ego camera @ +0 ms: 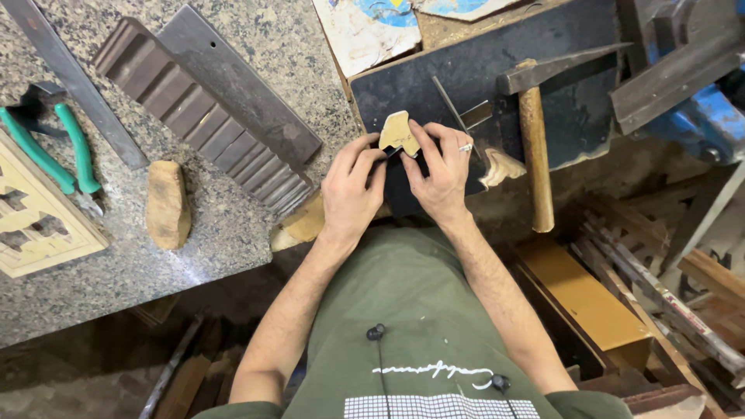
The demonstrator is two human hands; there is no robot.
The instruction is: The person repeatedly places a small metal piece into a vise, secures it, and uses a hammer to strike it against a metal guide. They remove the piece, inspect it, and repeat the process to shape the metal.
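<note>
Over the dark board (434, 85) — both hands pinch one small pale wood piece (398, 133): left hand (353, 186) at its lower edge, right hand (441, 174) beside. Likely fitting or trimming; next move needs steady grip — hammer (535, 147) lies near.

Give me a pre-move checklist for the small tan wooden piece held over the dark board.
1. Small tan wooden piece gripped by both hands: ok, left hand and right hand pinch it from either side.
2. Piece over the dark flat board: ok.
3. Wooden-handled hammer clear of the fingers: ok, it lies to the right, apart.
4. Thin dark tool under the piece: cannot tell, mostly hidden.
5. Green-handled pliers out of the way: ok, far left on the speckled granite counter.
</note>
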